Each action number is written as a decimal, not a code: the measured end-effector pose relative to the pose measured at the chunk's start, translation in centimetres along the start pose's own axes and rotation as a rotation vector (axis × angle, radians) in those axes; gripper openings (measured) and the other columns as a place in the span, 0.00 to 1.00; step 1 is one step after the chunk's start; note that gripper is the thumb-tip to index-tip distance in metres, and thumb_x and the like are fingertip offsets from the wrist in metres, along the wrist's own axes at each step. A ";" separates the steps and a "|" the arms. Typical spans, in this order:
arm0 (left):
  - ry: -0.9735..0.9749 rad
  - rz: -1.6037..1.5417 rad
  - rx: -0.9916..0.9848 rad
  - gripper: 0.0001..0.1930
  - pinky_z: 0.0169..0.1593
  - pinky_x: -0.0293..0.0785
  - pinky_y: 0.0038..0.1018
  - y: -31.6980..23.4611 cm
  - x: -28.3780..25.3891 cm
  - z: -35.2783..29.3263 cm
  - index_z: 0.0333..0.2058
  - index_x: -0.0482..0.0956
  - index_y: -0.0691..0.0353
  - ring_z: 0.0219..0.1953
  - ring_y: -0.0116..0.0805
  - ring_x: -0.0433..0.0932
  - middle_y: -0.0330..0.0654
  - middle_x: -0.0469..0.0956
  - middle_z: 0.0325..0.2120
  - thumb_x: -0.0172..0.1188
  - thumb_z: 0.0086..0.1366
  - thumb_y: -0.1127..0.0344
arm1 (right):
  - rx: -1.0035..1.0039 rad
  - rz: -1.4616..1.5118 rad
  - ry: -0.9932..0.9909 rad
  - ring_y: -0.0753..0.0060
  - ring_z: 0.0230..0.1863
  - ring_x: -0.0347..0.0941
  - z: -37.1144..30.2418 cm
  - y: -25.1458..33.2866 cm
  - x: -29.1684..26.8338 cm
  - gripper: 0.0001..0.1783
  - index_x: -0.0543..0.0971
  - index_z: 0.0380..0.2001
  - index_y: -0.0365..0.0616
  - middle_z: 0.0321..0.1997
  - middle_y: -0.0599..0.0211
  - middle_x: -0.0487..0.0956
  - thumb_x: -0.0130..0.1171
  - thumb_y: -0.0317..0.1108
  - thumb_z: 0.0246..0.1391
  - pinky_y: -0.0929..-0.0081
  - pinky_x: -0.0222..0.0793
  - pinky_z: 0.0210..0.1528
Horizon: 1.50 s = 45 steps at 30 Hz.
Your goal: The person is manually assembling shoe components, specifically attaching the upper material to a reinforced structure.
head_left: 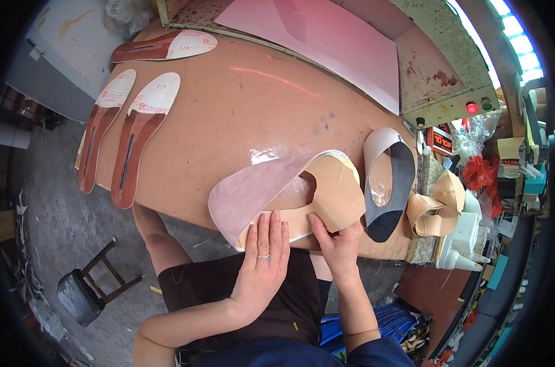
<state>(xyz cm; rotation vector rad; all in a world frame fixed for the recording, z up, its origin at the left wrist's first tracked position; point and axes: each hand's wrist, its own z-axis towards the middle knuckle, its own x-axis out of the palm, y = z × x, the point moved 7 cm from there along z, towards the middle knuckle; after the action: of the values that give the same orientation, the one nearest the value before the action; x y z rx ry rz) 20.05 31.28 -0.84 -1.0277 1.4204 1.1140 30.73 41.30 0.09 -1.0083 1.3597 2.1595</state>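
A shoe upper point(244, 192) with a mauve suede face and a tan lining point(341, 196) lies at the table's near edge, bent round an oval opening. My left hand point(262, 266) rests on its near band, fingers stretched flat and side by side. At the upper's near right edge, my right hand point(340, 244) grips it, with the thumb on top and the other fingers mostly hidden beneath. Just to the right lies another shoe upper point(400, 174), grey and black with a pale end; neither hand touches it.
Several brown and white insoles point(158, 101) lie at the table's left. A machine housing point(433, 67) with a pink sheet point(326, 43) and a lit red lamp point(471, 108) stands behind. Tan lining pieces point(433, 211) and a white bottle point(461, 260) sit right. A stool point(85, 296) stands lower left.
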 end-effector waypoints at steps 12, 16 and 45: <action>-0.161 -0.041 -0.012 0.28 0.67 0.47 0.56 -2.3 -0.1 2.2 0.60 0.62 0.71 0.66 0.60 0.53 0.59 0.57 0.63 0.45 0.63 0.60 | 0.153 -0.196 -0.037 0.51 0.41 0.71 2.3 -0.5 -4.1 0.32 0.69 0.49 0.39 0.43 0.57 0.74 0.71 0.33 0.40 0.63 0.63 0.45; -0.184 -0.022 -0.014 0.28 0.67 0.47 0.56 -2.7 -0.1 2.0 0.59 0.62 0.71 0.66 0.60 0.54 0.60 0.57 0.62 0.45 0.63 0.61 | -0.182 -0.265 -0.480 0.49 0.54 0.67 9.1 -2.0 -14.2 0.29 0.67 0.51 0.37 0.59 0.51 0.69 0.66 0.31 0.47 0.62 0.59 0.57; -0.245 0.010 0.036 0.25 0.66 0.55 0.45 -1.1 -0.6 1.0 0.56 0.69 0.68 0.64 0.51 0.60 0.56 0.63 0.61 0.46 0.63 0.60 | -0.386 -0.292 0.272 0.57 0.69 0.55 -3.9 4.3 -0.8 0.30 0.69 0.56 0.43 0.57 0.64 0.73 0.56 0.26 0.44 0.37 0.38 0.69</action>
<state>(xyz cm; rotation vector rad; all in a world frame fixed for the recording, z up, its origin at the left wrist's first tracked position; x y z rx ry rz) 21.41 32.00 -0.40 -0.8281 1.2455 1.1748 29.85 35.92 2.23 -1.5870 0.8396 2.1560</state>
